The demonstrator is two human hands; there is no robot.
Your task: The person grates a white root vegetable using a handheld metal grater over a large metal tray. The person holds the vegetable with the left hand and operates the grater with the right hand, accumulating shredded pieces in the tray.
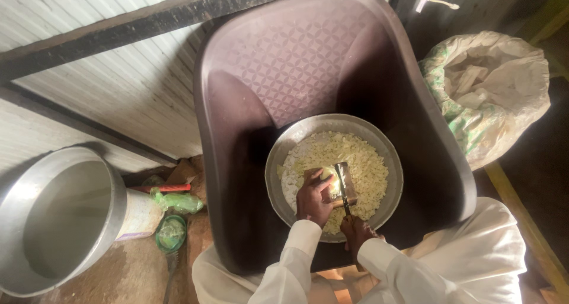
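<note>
Cutting is in hand: the left hand (313,198) has a closed grip on a pale yellow piece (329,182), pinning it over the metal bowl (278,156) of chopped pale pieces (367,168), which rests on the seat of a dark plastic chair (296,55). The right hand (357,232) is wrapped tight about the handle of a knife (344,188), its blade lying against the held piece. By my judgement, the following stroke calls for fingertips kept clear of the blade and cuttings dropping inside the bowl.
</note>
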